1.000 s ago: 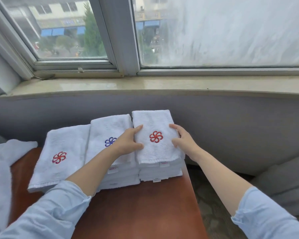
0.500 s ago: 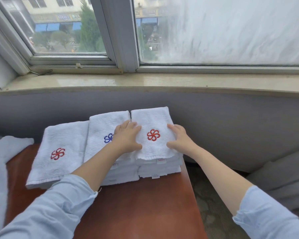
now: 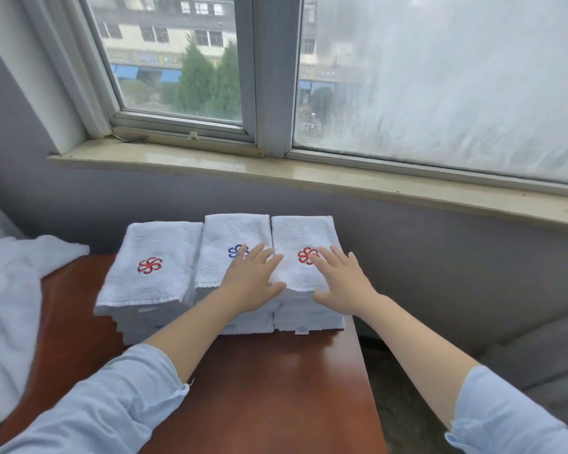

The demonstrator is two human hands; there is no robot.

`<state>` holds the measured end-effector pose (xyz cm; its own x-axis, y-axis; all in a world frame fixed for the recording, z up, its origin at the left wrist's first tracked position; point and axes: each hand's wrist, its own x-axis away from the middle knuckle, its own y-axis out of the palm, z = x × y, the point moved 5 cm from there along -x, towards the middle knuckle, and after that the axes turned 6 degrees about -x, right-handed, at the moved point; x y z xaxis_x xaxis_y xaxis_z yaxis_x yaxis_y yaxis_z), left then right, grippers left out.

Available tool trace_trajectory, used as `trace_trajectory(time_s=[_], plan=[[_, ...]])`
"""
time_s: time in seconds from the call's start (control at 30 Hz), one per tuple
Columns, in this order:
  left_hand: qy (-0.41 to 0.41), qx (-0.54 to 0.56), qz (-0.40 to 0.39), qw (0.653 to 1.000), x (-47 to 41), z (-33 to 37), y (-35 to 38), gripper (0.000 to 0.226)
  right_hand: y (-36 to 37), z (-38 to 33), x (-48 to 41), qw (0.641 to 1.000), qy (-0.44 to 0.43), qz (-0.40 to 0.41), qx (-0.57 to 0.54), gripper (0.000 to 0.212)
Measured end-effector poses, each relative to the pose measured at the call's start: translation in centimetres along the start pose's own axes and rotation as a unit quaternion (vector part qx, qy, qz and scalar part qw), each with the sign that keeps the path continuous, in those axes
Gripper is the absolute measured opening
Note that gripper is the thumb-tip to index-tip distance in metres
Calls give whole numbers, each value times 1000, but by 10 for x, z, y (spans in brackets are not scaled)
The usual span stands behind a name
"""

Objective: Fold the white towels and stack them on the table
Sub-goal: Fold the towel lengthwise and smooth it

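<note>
At the far end of the surface (image 3: 276, 394) stand three stacks of folded towels (image 3: 151, 244), likely soft and light, best gripped under their near edges; left hand (image 3: 251, 285) and right hand (image 3: 340, 286) rest on top, fingers (image 3: 259, 254) straight, holding nothing.

One tabletop (image 3: 276, 388) carries three folded-towel stacks: left stack (image 3: 151, 244), middle stack (image 3: 230, 234), right stack (image 3: 295, 231). Two red emblems (image 3: 149, 265) (image 3: 304, 255), one blue emblem (image 3: 235, 251), one unfolded towel (image 3: 10, 306).
</note>
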<state>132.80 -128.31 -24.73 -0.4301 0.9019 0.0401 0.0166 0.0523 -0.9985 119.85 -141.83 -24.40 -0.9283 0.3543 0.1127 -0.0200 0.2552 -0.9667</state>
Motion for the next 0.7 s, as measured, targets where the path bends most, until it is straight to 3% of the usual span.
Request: trace_trajectory(time_s=[0.13, 0.33, 0.7], plan=[[-50, 17, 26, 998, 51, -30, -15, 70, -8, -58, -1, 998, -58, 10, -34, 80], [-163, 26, 2, 986, 144, -104, -21, 73, 1, -167, -18, 987, -155, -3, -47, 83], [-345, 55, 18, 937, 320, -249, -10, 73, 41, -375, -50, 952, -294, -46, -72, 82]])
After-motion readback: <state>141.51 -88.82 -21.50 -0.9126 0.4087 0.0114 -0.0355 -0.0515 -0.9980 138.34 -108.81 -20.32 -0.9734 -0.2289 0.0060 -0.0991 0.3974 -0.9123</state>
